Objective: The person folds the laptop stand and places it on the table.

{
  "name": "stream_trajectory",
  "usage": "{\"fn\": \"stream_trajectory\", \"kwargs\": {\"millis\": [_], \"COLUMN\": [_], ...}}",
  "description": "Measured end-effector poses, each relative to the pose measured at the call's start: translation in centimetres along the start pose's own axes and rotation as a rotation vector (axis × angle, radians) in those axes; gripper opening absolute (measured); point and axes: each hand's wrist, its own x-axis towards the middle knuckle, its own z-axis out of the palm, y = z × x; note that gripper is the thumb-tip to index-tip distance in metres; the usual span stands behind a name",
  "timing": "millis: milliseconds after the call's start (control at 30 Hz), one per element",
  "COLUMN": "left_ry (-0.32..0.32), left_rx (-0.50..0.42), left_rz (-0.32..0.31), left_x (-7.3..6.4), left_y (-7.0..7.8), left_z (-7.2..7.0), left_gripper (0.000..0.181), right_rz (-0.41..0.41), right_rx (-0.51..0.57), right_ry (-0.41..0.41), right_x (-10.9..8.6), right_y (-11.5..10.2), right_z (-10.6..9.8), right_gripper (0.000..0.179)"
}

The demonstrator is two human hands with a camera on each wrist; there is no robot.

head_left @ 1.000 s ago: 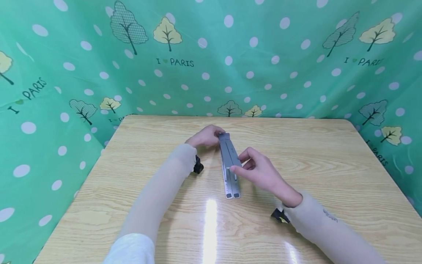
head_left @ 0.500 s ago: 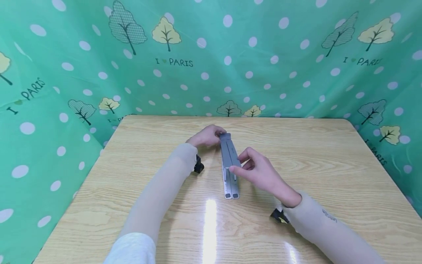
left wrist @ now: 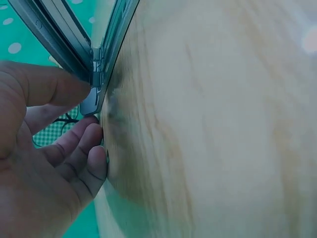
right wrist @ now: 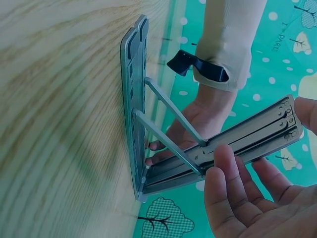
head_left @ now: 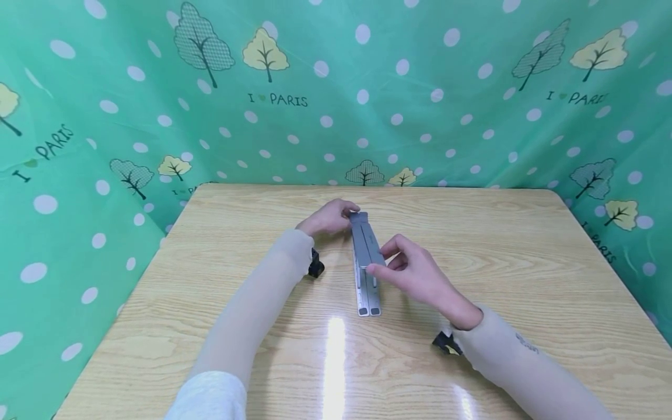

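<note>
A grey metal folding laptop stand [head_left: 368, 242] sits lengthwise on the wooden table, its two long bars side by side. In the right wrist view its upper arms [right wrist: 247, 134] are tilted up off the base bars [right wrist: 132, 99], with two thin struts [right wrist: 168, 141] bridging them. At the far hinge end, my left hand [head_left: 332, 216] pinches the stand; its lower fingers rest at the table surface in the left wrist view. My right hand [head_left: 412, 269] holds the raised near end, thumb at the tip and fingers along the right side.
The wooden table [head_left: 252, 350] reaches back to a green dotted curtain [head_left: 336, 116] printed with trees. Black wrist cameras hang under both sleeves, the left camera [head_left: 315, 263] close to the stand. Rubber pads [head_left: 363, 311] cap the base's near end.
</note>
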Motion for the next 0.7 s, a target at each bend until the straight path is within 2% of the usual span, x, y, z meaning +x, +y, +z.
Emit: {"fn": "stream_trajectory", "kwargs": {"millis": [167, 333, 433, 567, 700], "left_ry": [0.031, 0.072, 0.099, 0.142, 0.181], "left_rx": [0.048, 0.078, 0.067, 0.012, -0.020], "left_rz": [0.007, 0.030, 0.037, 0.035, 0.054], "left_x": [-0.9, -2.4, -3.5, -5.1, -6.3], "left_y": [-0.4, -0.7, -0.8, -0.5, 0.1], "left_z": [-0.2, -0.3, -0.2, 0.2, 0.5], "left_gripper": [0.061, 0.054, 0.047, 0.040, 0.035], "right_rz": [-0.024, -0.168, -0.217, -0.175, -0.118], "right_rx": [0.024, 0.079, 0.135, 0.191, 0.194], "right_ry": [-0.017, -0.034, -0.026, -0.009, -0.003], "right_x": [-0.1, 0.1, 0.5, 1.2, 1.7], "right_y": [0.3, 1.1, 1.7, 2.6, 3.3], "right_z": [-0.5, -1.4, -1.9, -2.3, -2.3], "right_gripper": [0.048, 0.038, 0.036, 0.045, 0.045]}}
